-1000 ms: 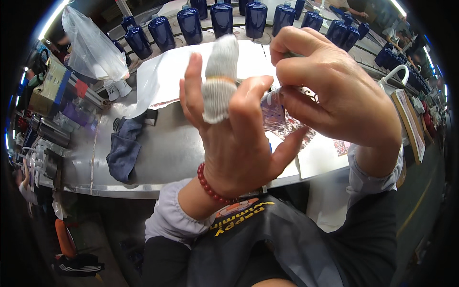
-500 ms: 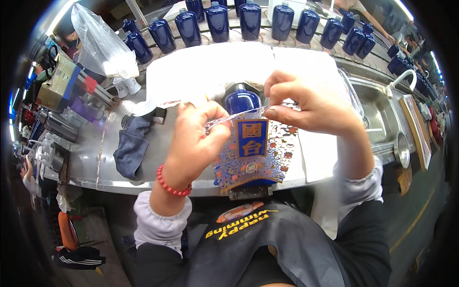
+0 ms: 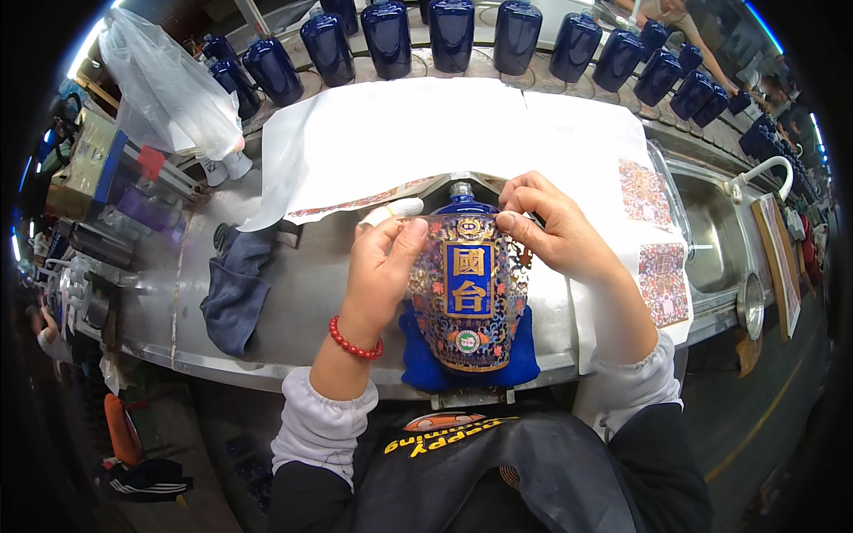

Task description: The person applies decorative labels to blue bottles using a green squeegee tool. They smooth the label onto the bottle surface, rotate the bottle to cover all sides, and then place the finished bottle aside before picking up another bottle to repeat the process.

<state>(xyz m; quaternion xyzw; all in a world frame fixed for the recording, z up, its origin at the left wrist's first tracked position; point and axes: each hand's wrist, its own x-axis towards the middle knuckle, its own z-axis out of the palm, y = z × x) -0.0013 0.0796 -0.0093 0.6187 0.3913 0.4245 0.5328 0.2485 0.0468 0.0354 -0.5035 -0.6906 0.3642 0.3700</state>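
A dark blue glass bottle [image 3: 466, 204] lies neck away from me on a blue cloth pad [image 3: 522, 355] at the table's near edge. Over its front is a clear decal film [image 3: 498, 333] with a colourful floral pattern and a gold-framed blue panel. My left hand [image 3: 377, 271] pinches the film's upper left edge between thumb and fingers; a white cover sits on one finger. At the upper right edge, my right hand [image 3: 562, 233] pinches the film, with its thumb near the bottle's shoulder. The film now follows the bottle's rounded front.
White paper sheets [image 3: 382, 133] spread beyond the bottle, some carrying more printed decals [image 3: 665, 280] at right. A dark cloth [image 3: 235, 298] lies to the left. Blue bottles [image 3: 451, 40] line the conveyor behind. A metal sink [image 3: 711, 240] is at right, a plastic bag [image 3: 164, 84] at far left.
The film has come down from above the bottle and now lies along its front. Both hands have spread slightly apart, and the sheet behind has shifted.
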